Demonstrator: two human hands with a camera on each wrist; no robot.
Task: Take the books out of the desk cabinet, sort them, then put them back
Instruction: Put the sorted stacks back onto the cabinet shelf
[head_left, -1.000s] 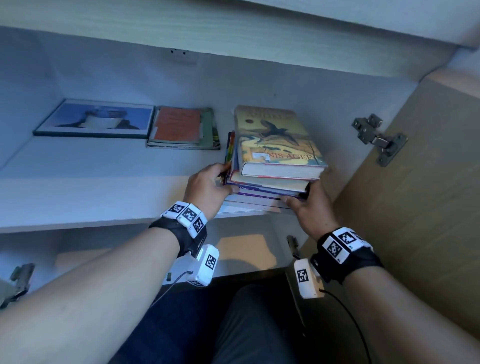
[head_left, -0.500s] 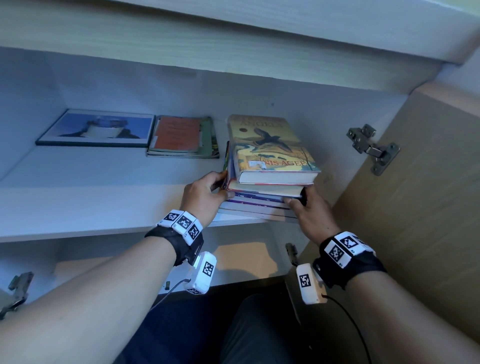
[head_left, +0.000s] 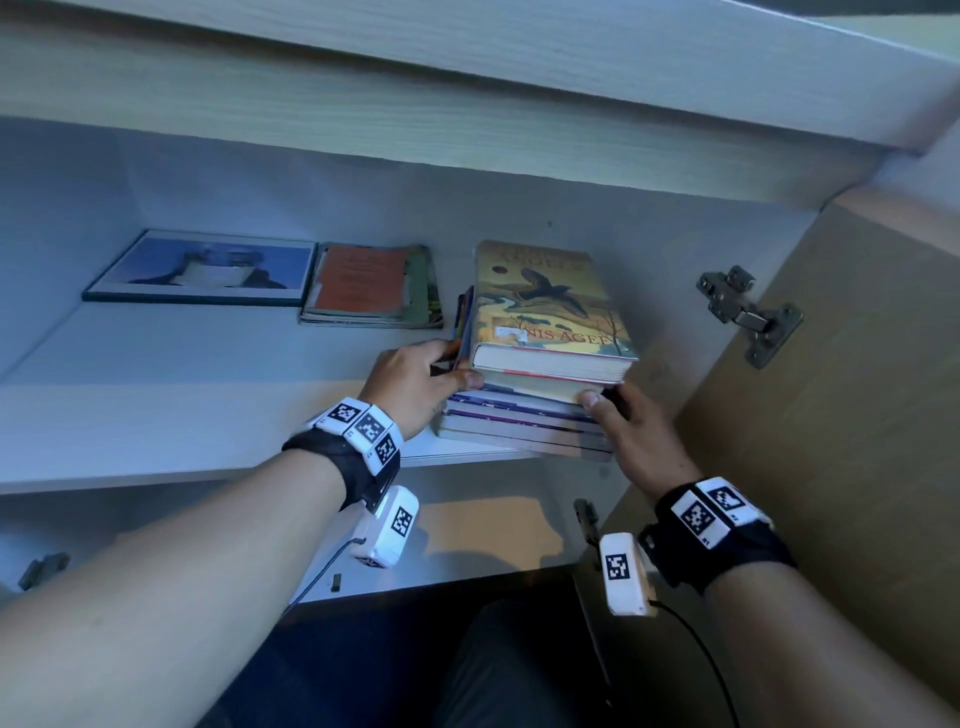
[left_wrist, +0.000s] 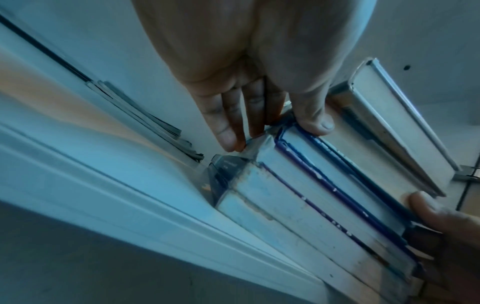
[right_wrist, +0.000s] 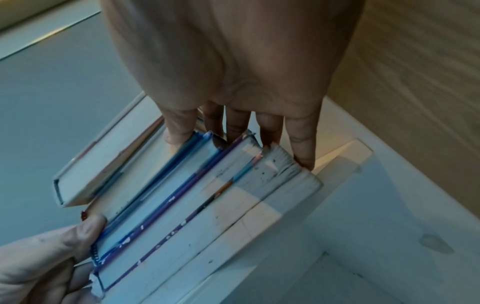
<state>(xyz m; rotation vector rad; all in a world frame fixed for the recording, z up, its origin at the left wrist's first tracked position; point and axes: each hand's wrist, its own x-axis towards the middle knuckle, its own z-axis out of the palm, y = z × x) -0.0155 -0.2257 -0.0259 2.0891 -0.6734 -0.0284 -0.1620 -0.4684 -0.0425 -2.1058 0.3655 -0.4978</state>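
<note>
A stack of books (head_left: 519, 421) lies on the white cabinet shelf (head_left: 208, 405), at its right end by the front edge. The top book (head_left: 545, 306) is a thick yellow one with a bird on its cover. My left hand (head_left: 447, 371) grips the stack's left side, thumb on the page edges. My right hand (head_left: 618, 421) grips the right side in the same way. The left wrist view has the left hand (left_wrist: 272, 127) with its fingers along the stack (left_wrist: 324, 205). In the right wrist view the right hand (right_wrist: 233, 139) has its fingers spread down the corner of the stack (right_wrist: 194, 205).
A flat blue-covered picture book (head_left: 202, 267) and a thin pile with an orange cover (head_left: 369, 288) lie at the shelf's back left. The open wooden door (head_left: 831, 415) with its metal hinge (head_left: 748, 312) stands close on the right. Below the shelf is a lower compartment (head_left: 493, 530).
Both hands have stayed on the sides of the stack at the shelf's front edge. The stack has hardly moved; the head view has shifted a little.
</note>
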